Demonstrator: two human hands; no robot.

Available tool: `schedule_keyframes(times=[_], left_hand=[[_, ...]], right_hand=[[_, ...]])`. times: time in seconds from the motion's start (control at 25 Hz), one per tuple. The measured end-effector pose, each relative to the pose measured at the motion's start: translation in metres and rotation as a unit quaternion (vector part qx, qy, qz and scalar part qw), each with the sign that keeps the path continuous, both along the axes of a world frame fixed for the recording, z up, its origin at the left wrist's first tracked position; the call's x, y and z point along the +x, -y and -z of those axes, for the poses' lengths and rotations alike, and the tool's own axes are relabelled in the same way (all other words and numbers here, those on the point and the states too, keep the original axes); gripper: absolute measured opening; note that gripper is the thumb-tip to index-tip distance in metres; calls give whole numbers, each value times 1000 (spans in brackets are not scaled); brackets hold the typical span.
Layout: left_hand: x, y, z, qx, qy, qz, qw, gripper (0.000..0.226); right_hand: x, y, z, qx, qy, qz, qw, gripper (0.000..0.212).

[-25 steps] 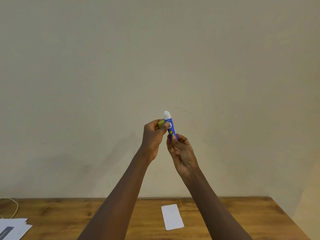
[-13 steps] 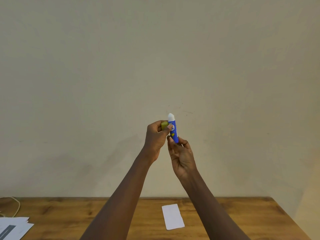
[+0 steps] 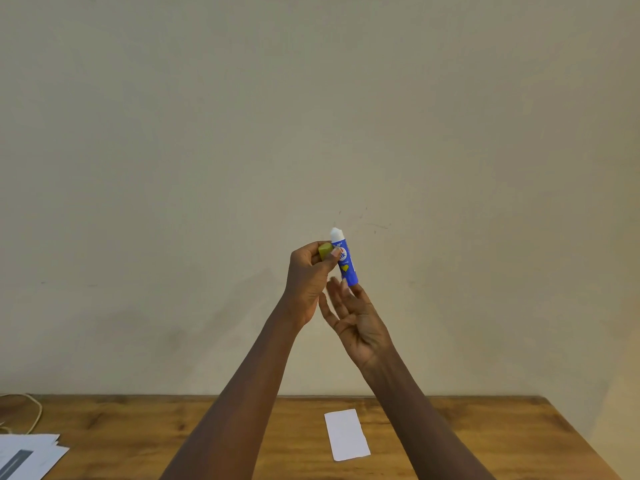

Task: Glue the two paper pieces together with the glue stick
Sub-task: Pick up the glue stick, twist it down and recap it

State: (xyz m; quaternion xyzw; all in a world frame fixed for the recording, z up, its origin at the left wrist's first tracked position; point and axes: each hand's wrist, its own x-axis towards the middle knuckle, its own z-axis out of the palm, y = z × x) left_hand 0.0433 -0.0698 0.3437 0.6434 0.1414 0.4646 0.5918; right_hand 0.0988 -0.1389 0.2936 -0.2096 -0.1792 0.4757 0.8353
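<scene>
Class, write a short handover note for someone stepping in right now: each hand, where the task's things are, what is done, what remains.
Left hand: raised, holding the yellow cap and pinching the glue stick, which is upright, uncapped, white tip exposed.
Right hand: open, fingertips at the stick's base.
One white paper piece lies flat on the wooden table; more sheets at the left edge.
Done: cap off.
Left: spread glue, press the pieces together.
</scene>
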Motion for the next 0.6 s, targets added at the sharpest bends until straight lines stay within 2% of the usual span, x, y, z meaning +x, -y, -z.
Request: schedule_keyframes(times=[0.12,0.16,0.32,0.4,0.52,0.6], left_hand=[[-2,-2,-1,5,5,4,1000,6],[-3,-3,-1,8,5,3,1000,7],[-3,-5,-3,16,3,9,1000,10],[-2,-3,-3,24,-1,7,1000,7],[-2,-1,0,20,-4,6,1000,6],[-3,-2,2,20,-5,3,1000,8]], right_hand=[[1,3,-4,-27,-11,-38,999,46],[3,4,-6,-42,-18,-31,998,47],[4,1,-8,-28,-20,12,999,18],[2,0,-4,-14,-5,31,999,12],[3,4,-4,-4,-8,7,1000,20],[5,6,-7,-17,-7,-32,999,41]])
